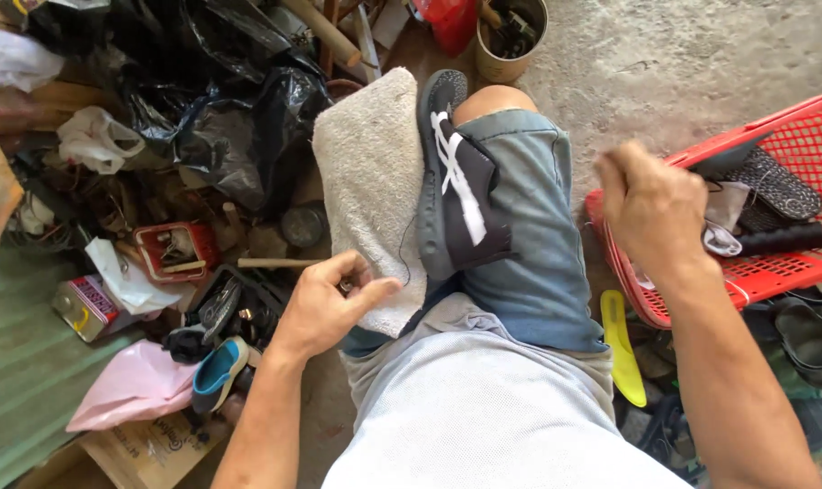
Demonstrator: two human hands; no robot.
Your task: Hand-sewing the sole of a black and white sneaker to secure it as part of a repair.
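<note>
A black shoe with white stripes (453,186) lies on its side along my lap, between a white towel (367,172) on my left leg and my denim shorts (528,226). My left hand (327,303) rests at the towel's near edge, thumb and fingers pinched on something small that I cannot make out. A thin dark thread (405,254) runs over the towel from that hand toward the shoe. My right hand (648,204) is raised to the right of my knee, closed in a fist, with nothing visible in it.
A red plastic basket (791,267) with shoe soles and cloth stands at the right. A yellow insole (621,349) and dark sandals (805,335) lie below it. Black plastic bags (230,109), a red tray (171,249), a tin (85,308) and a pink bag (134,385) crowd the left.
</note>
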